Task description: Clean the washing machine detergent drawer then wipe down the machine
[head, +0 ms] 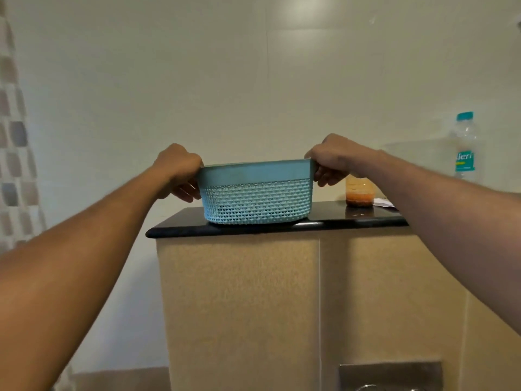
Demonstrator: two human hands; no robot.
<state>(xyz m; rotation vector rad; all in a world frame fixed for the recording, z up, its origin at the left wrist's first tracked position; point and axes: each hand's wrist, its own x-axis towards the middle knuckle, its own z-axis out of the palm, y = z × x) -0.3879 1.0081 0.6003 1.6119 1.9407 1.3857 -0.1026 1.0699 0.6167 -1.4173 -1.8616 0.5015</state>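
Observation:
A light blue woven plastic basket [256,197] sits on a black stone ledge [180,225] at about head height. My left hand [177,172] grips the basket's left end at the rim. My right hand [331,159] grips its right end the same way. Both arms reach up and forward. What the basket holds is hidden by its wall. No washing machine or detergent drawer is in view.
A small jar with orange contents [359,193] and a white paper [383,203] stand on the ledge right of the basket. A clear water bottle with a teal cap [464,148] is at far right. A beige tiled block [239,306] carries the ledge; a metal plate [390,375] sits low.

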